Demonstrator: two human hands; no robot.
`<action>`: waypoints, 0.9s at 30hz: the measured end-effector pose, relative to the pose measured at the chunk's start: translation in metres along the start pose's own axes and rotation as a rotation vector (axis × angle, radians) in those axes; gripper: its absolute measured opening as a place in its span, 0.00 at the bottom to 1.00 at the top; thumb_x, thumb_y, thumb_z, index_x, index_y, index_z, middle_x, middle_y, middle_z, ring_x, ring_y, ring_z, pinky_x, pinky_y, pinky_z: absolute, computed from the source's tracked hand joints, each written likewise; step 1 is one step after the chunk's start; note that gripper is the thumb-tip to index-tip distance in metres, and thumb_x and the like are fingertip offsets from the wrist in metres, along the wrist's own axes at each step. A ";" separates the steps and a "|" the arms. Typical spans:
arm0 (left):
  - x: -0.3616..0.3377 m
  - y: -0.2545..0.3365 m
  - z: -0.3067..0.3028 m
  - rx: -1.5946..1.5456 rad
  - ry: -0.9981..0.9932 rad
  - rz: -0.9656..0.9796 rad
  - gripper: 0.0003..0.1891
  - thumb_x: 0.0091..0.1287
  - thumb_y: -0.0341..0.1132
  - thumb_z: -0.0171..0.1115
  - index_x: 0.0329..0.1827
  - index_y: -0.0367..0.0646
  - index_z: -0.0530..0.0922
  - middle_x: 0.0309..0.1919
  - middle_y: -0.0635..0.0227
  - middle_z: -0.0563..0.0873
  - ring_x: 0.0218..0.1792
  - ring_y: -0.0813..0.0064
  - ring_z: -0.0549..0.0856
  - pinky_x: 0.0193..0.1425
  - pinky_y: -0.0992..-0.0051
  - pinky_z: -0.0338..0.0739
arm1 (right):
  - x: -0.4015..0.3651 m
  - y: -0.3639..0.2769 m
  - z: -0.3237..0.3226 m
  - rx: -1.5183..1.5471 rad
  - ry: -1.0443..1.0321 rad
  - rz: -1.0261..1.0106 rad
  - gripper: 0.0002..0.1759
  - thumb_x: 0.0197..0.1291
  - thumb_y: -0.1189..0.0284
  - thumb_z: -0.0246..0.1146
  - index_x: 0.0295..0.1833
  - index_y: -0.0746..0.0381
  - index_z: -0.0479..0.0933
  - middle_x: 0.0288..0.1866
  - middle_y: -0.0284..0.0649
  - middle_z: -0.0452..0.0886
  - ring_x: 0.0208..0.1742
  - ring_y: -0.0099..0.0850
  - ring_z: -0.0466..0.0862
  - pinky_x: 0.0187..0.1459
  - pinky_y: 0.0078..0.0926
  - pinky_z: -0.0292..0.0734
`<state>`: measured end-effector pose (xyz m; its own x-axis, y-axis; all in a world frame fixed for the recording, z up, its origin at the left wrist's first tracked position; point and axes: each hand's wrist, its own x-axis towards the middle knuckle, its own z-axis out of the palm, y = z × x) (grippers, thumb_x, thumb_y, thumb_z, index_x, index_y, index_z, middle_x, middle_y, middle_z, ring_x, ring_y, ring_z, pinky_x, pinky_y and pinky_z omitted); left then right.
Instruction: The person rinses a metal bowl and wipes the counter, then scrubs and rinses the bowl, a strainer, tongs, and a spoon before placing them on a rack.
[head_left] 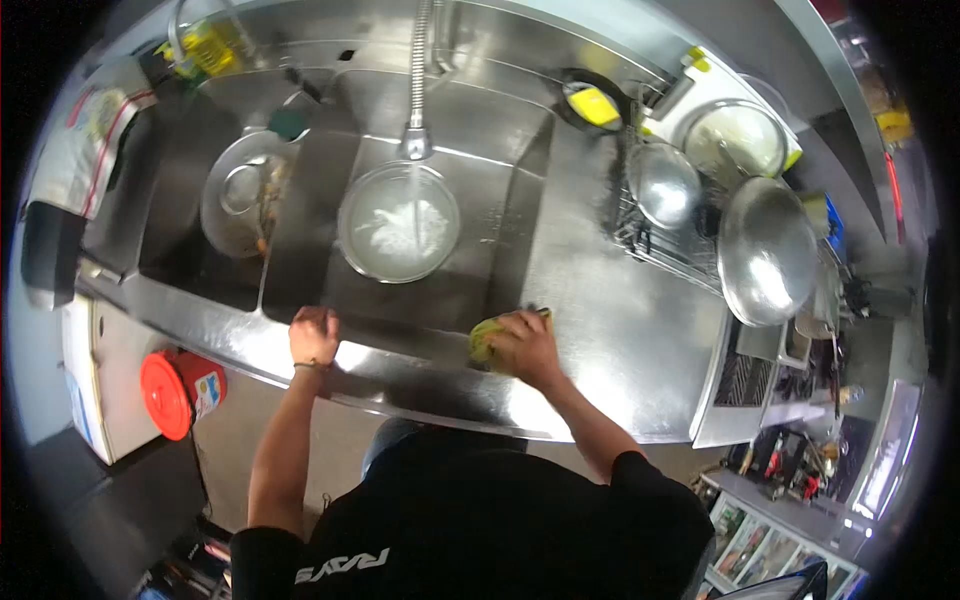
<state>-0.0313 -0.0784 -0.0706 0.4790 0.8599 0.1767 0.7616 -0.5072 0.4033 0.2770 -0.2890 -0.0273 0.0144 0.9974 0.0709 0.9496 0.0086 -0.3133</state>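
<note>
Starting at the left, we have a bowl [218, 222] standing in the smaller basin, with scraps and a small strainer inside, and we do best to leave it undisturbed. Next, our left hand [315, 335] rests on the front edge [400, 375] of the sink with its fingers curled; from above we cannot tell whether that grip has hold of anything, but its place there should steady us as we lean in. In the middle, water runs from the tap [415, 143] into a second bowl [350, 248], churning white, so we would mind its level. Further right, the yellow-green cloth [482, 345] lies at the sink's front right corner, where basin meets worktop [590, 265]. Our right hand [525, 343] covers it, the grip closed over the cloth with fingers bent and fabric showing at both sides. To wipe well here, we judge, we want even pressure, overlapping strokes and the cloth led into the basin, keeping drips well away from the dish rack [672, 262] and the large pan [768, 255] beyond.
</note>
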 end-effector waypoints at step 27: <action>0.207 0.129 0.081 -1.778 -0.749 -0.565 0.08 0.65 0.28 0.49 0.43 0.35 0.73 0.38 0.61 0.80 0.38 0.69 0.81 0.46 0.66 0.79 | 0.213 -0.015 0.038 2.161 0.144 0.686 0.29 0.57 0.51 0.60 0.58 0.56 0.65 0.53 0.34 0.72 0.56 0.32 0.71 0.58 0.39 0.66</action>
<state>0.2017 0.0293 -0.0549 0.7961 0.4431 -0.4122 -0.1105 0.7761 0.6209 0.2538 -0.0735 -0.0429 0.1931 0.8743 -0.4453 -0.8454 -0.0821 -0.5277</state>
